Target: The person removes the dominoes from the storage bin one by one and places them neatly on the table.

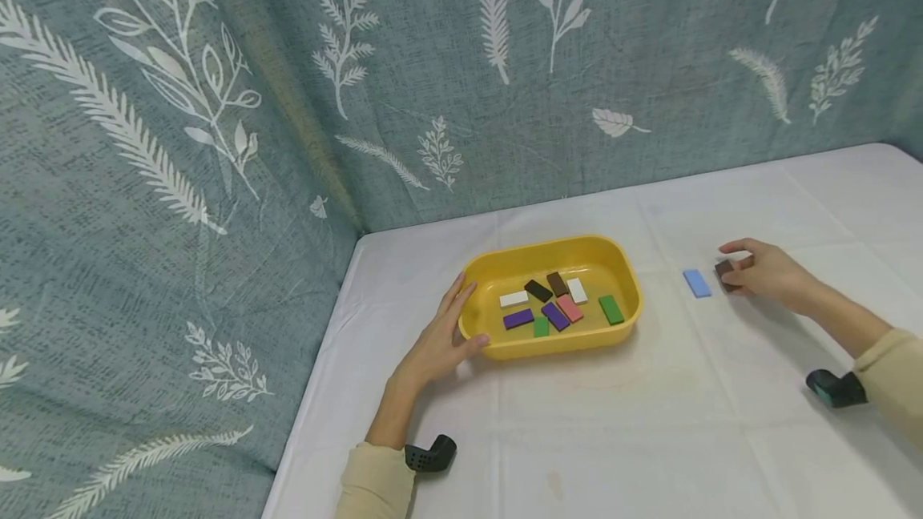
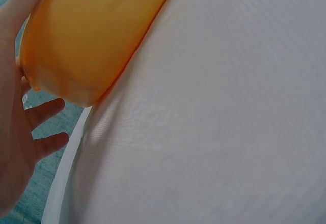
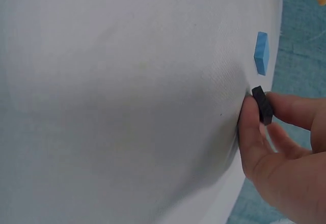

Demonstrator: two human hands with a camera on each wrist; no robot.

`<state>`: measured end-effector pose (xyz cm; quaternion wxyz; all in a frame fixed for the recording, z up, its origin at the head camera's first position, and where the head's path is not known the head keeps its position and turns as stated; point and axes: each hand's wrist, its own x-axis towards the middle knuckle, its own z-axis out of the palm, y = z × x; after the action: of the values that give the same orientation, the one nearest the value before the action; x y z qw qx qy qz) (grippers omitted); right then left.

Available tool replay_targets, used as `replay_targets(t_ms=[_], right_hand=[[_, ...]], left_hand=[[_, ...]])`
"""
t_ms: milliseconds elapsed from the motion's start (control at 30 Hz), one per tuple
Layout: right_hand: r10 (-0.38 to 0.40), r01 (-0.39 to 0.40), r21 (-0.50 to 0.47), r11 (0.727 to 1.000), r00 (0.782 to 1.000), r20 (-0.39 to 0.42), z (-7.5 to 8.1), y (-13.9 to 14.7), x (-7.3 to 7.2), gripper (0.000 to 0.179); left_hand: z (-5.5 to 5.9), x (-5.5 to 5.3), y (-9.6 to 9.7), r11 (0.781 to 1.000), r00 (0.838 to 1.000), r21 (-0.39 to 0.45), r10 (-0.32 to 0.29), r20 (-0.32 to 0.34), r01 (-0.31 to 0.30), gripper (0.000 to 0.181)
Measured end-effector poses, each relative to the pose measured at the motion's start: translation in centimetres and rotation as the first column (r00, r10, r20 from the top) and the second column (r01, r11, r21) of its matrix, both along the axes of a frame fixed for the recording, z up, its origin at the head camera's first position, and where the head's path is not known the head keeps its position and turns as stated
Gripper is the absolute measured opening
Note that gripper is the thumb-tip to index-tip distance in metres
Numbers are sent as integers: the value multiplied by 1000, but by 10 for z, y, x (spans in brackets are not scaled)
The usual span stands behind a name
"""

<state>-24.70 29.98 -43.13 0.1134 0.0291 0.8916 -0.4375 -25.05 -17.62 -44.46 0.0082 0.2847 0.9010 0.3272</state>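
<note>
My right hand pinches a dark brown rectangular block between thumb and fingers, close over the white cloth. Left of it on the cloth lies a light blue block, apart from the fingers. My left hand holds the left end of a yellow tray, thumb at the near wall and fingers spread along the end. In the left wrist view, two fingertips stretch out below the tray, off its wall. Several flat blocks lie in the tray, among them a green block and a pink block.
A white cloth covers the table, its left edge beside my left arm. Behind and to the left hangs a teal curtain with white leaf prints. A dark device sits at my left wrist, another device at my right.
</note>
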Motion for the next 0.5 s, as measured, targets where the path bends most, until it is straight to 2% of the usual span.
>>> replay_targets(t_ms=[167, 500], right_hand=[[-10, 13, 89, 996, 999, -31, 2, -4, 2, 50], [-16, 24, 147, 989, 998, -57, 1, -1, 3, 47]], left_hand=[[0, 0, 0, 1000, 1000, 0, 4, 9, -4, 100], [0, 1, 1, 1000, 1000, 1, 4, 0, -4, 100]])
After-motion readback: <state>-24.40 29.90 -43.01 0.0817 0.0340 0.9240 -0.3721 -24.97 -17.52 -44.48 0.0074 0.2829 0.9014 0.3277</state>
